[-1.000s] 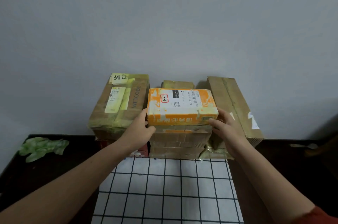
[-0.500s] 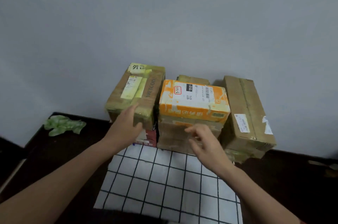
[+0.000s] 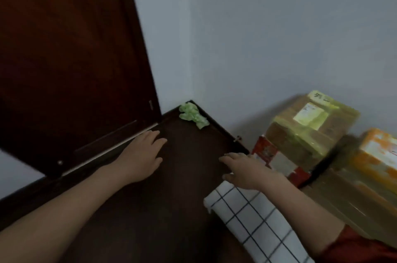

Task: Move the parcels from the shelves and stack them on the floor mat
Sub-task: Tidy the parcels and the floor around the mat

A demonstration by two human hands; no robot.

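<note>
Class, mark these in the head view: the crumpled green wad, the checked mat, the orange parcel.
crumpled green wad (image 3: 193, 115), head view, its crumpled middle.
checked mat (image 3: 253, 219), head view, bare white squares.
orange parcel (image 3: 380, 149), head view, its top face.

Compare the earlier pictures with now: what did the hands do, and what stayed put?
Both hands let go of the orange parcel and swung away left: the left hand and right hand are now spread open over the dark floor near the door. The orange parcel stayed in place beside the yellow-taped parcel.
</note>
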